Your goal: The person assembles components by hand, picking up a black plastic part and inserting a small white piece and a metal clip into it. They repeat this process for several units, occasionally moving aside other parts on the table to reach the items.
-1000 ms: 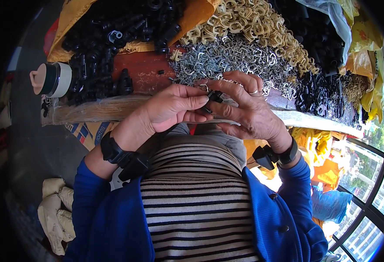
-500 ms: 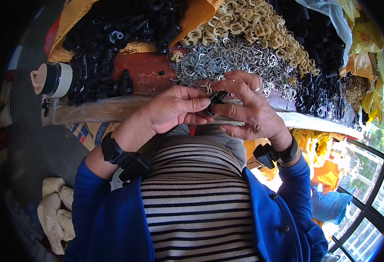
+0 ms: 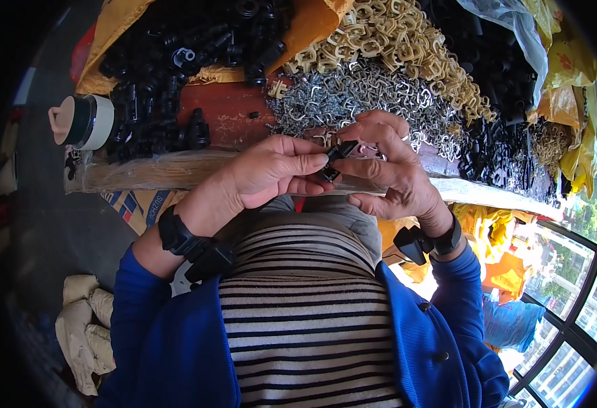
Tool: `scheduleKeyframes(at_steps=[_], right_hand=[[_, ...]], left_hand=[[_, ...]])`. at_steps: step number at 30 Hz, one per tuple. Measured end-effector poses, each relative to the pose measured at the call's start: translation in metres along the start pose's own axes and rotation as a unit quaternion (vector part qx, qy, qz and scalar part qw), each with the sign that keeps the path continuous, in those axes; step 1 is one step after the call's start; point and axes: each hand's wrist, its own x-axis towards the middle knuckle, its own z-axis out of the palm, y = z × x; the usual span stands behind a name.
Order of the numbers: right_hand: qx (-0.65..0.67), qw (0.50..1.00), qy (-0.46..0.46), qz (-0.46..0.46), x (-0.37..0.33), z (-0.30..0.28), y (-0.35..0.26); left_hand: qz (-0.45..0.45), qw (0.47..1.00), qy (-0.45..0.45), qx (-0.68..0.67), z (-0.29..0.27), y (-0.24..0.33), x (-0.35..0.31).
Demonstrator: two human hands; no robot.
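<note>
At the middle of the view, just above the striped shirt, a small black plastic clip is pinched between both hands. The left hand is closed narrowly on its lower end with thumb and forefinger; the right hand is curled over its upper end, its other fingers loosely spread. The clip is held over the near edge of the red worktable, which is bordered by a pale wooden strip. At 12 o'clock from the hands a heap of silver metal clips is touched by the right fingertips; beyond it lies a heap of beige clips. At 10 o'clock black plastic parts are piled on yellow sacking, and at 9 o'clock a tape roll sits at the table's left edge. Open tabletop is seen only in the small red patch between the piles.
</note>
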Motion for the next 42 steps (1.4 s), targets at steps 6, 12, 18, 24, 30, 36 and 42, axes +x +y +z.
scheduleKeyframes(at_steps=[6, 12, 18, 24, 30, 36, 42], right_hand=[[-0.028, 0.999, -0.024, 0.012, 0.004, -0.004, -0.003], [-0.152, 0.969, 0.112, 0.16, 0.001, -0.007, 0.007], [-0.417, 0.883, -0.007, 0.216, -0.012, -0.006, 0.039], [-0.309, 0.924, 0.067, 0.215, -0.008, -0.011, 0.032], [-0.268, 0.939, 0.072, 0.203, -0.013, -0.01, 0.038], [0.075, 0.914, 0.181, 0.355, -0.014, -0.026, 0.031], [0.489, 0.748, 0.202, 0.4, -0.01, -0.022, 0.014]], left_hand=[[-0.001, 1.0, -0.009, 0.004, -0.002, 0.002, 0.0], [0.023, 1.0, 0.011, -0.003, 0.001, 0.003, -0.002], [0.111, 0.989, 0.056, -0.078, 0.01, 0.008, 0.004], [0.137, 0.979, 0.102, -0.113, 0.02, 0.011, 0.006], [0.149, 0.977, 0.106, -0.105, 0.025, 0.011, 0.011], [0.155, 0.977, 0.108, -0.096, 0.024, 0.013, 0.01], [0.153, 0.984, 0.082, -0.046, 0.024, 0.009, 0.012]])
